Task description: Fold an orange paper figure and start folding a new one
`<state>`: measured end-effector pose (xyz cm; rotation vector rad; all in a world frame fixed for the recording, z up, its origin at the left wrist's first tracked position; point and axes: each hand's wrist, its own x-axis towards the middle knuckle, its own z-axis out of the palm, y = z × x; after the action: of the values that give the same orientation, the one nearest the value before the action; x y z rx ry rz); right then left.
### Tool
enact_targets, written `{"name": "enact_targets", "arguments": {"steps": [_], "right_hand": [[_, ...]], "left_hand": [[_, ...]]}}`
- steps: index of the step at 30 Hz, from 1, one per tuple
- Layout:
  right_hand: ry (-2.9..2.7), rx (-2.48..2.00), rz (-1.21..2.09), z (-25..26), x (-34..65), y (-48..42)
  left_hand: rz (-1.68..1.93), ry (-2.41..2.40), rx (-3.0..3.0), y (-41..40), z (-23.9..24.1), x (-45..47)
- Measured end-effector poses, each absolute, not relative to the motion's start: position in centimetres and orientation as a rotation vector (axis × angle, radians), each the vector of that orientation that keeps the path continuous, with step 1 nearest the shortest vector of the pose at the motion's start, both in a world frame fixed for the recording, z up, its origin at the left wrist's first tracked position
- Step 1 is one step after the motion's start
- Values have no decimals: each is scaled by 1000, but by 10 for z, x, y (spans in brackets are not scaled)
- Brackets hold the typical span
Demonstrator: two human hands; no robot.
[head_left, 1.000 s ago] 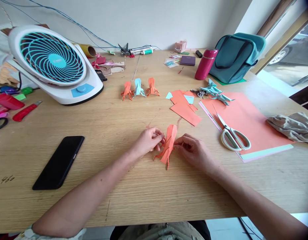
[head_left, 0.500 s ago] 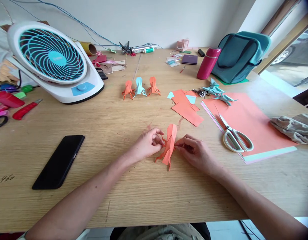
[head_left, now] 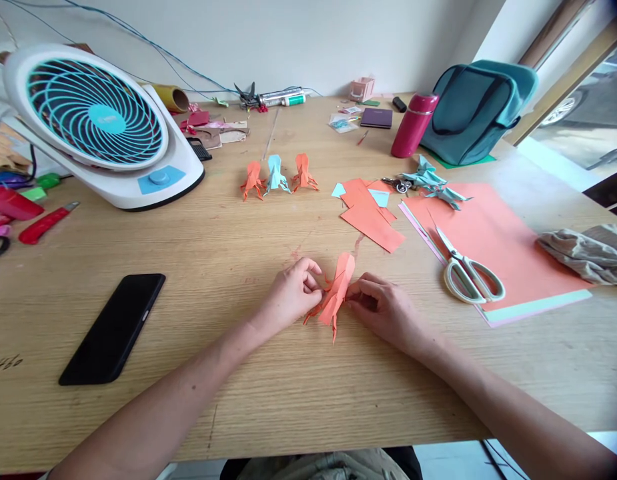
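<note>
An orange folded-paper insect (head_left: pixel 337 288) stands on the table in front of me, its body tilted and thin legs spread out. My left hand (head_left: pixel 294 292) is closed in a pinch at the legs on its left side. On the other side, my right hand (head_left: pixel 388 308) pinches a leg between thumb and fingers; the fingertips partly hide it. Farther back, three similar paper insects stand in a row: an orange one (head_left: pixel 251 179), a light blue one (head_left: pixel 276 175) and another orange one (head_left: pixel 303 172).
Cut orange paper (head_left: pixel 371 217) lies behind my right hand. White-handled scissors (head_left: pixel 471 277) rest on stacked coloured sheets (head_left: pixel 518 247), with a crumpled cloth (head_left: pixel 588 250) beside them. A phone (head_left: pixel 113 328) and a fan (head_left: pixel 108 120) are left; a pink bottle (head_left: pixel 414 127) and teal bag (head_left: pixel 475 113) stand back right.
The paper insect's body has tilted slightly, its lower end shifting left. Both hands stay at its sides with small finger movements. The whole view has shifted a little.
</note>
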<state>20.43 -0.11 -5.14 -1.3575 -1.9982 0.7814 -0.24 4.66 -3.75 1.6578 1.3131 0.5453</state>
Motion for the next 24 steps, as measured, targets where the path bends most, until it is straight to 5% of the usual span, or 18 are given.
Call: {"name": "enact_targets", "arguments": {"steps": [24], "right_hand": [[-2067, -1462, 666, -51, 199, -1]], "left_hand": [[578, 1215, 2116, 45, -42, -11]]}}
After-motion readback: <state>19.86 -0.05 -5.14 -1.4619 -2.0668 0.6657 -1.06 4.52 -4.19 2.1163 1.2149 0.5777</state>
